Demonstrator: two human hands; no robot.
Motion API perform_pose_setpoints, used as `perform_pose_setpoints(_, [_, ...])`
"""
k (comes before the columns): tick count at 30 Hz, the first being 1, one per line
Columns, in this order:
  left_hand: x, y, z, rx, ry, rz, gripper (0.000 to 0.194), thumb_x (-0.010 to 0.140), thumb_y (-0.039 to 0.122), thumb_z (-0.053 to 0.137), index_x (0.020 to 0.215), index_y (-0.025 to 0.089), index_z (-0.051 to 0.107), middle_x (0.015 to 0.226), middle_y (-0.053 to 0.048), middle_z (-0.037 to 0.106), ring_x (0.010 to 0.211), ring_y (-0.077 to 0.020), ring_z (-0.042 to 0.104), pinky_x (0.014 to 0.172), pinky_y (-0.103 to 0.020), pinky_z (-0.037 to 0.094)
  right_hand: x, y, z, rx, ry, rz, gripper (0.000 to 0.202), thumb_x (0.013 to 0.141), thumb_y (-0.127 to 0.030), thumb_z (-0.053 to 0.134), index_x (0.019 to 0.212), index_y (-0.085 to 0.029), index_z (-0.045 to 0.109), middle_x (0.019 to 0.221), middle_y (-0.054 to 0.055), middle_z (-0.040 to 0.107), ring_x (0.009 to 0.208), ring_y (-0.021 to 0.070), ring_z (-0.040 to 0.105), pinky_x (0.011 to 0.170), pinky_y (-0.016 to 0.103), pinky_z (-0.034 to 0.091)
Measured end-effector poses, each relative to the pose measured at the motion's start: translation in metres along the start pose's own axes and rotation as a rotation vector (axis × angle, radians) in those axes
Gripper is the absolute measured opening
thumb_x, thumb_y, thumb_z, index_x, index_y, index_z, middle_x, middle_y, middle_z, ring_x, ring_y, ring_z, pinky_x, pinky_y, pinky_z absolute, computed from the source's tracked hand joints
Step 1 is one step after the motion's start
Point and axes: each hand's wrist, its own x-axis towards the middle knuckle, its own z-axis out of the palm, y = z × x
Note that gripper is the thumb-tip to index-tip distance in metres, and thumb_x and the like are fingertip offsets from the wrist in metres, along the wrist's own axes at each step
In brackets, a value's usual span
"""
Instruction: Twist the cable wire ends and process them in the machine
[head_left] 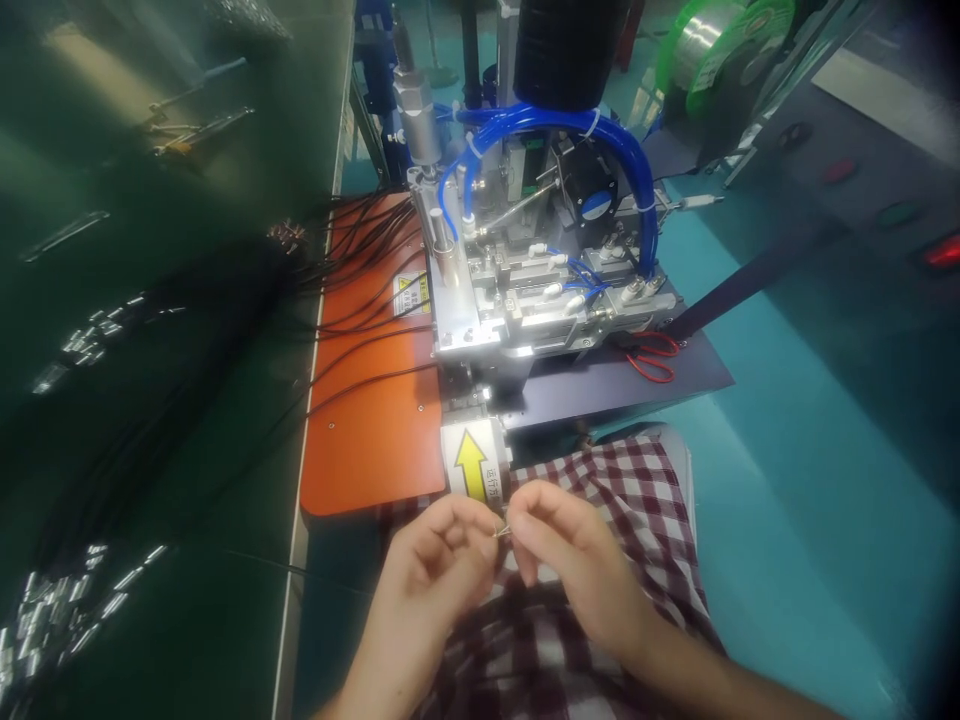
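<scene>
My left hand (pixel 439 565) and my right hand (pixel 570 550) meet fingertip to fingertip above my checked clothing, just below the front of the machine. Thin, light-coloured wire ends (pixel 502 533) show in the small gap between the fingertips, and both hands are closed in a pinch on them. A thin dark cable (pixel 300 570) runs in from the left toward my left hand; its course inside the palm is hidden. Right beyond my fingers is a white label with a yellow arrow (pixel 471 462) on the machine.
An orange plate (pixel 367 440) carries several black cables fed into the metal machine (pixel 480 320) with blue air hoses (pixel 637 170). On the dark green table at left lie cable bundles with shiny ends (pixel 56 610). A green wire spool (pixel 720 45) stands at back right.
</scene>
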Motion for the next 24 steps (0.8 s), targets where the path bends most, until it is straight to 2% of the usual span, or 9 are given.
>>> perform_pose_setpoints(4, [0.001,0.002,0.000,-0.032,0.002,-0.019,0.023,0.078,0.035,0.070,0.079,0.015,0.059,0.054,0.007,0.044,0.044,-0.0025,0.026,0.044,-0.016,0.019,0.001,0.004,-0.003,0.048,0.012,-0.018,0.022,0.090,-0.030,0.049,0.074,-0.017,0.055,0.060,-0.005,0.050,0.052,0.0082,0.046,0.056,0.022,0.040])
perform_pose_setpoints(7, [0.001,0.004,0.000,-0.065,0.007,-0.033,0.024,0.077,0.036,0.070,0.079,0.015,0.058,0.051,0.008,0.042,0.043,-0.0026,0.026,0.043,-0.017,0.017,-0.001,0.004,-0.006,0.002,0.008,-0.044,0.020,0.090,-0.031,0.049,0.078,-0.017,0.057,0.062,-0.004,0.051,0.053,0.0088,0.047,0.057,0.023,0.041])
perform_pose_setpoints(12, [0.002,0.004,0.000,-0.072,-0.001,-0.031,0.022,0.078,0.034,0.070,0.080,0.016,0.059,0.049,0.008,0.040,0.042,-0.0026,0.025,0.042,-0.017,0.017,-0.005,0.003,-0.004,-0.063,0.015,-0.044,0.006,0.082,-0.023,0.056,0.080,-0.018,0.057,0.062,-0.005,0.049,0.057,0.0101,0.047,0.054,0.023,0.040])
perform_pose_setpoints(17, [0.002,0.003,0.000,-0.067,0.020,-0.046,0.023,0.076,0.036,0.072,0.079,0.016,0.060,0.049,0.009,0.038,0.042,-0.0023,0.024,0.042,-0.016,0.018,-0.004,0.002,0.002,-0.139,0.039,-0.027,0.011,0.084,-0.021,0.053,0.074,-0.018,0.053,0.058,-0.005,0.047,0.054,0.0102,0.045,0.052,0.023,0.038])
perform_pose_setpoints(19, [0.001,0.003,0.001,-0.071,0.041,-0.046,0.024,0.075,0.036,0.073,0.079,0.016,0.061,0.049,0.010,0.036,0.043,-0.0019,0.023,0.042,-0.015,0.018,-0.006,0.002,0.003,-0.217,0.055,-0.081,0.012,0.085,-0.021,0.051,0.073,-0.019,0.052,0.060,-0.004,0.047,0.054,0.0109,0.046,0.052,0.023,0.039])
perform_pose_setpoints(24, [0.000,0.000,0.004,-0.138,0.068,-0.058,0.024,0.075,0.035,0.073,0.075,0.015,0.062,0.051,0.008,0.037,0.044,-0.0022,0.024,0.042,-0.016,0.018,-0.010,0.006,0.003,-0.447,0.068,-0.405,0.012,0.084,-0.015,0.049,0.072,-0.019,0.050,0.067,-0.001,0.050,0.061,0.0136,0.049,0.056,0.026,0.040])
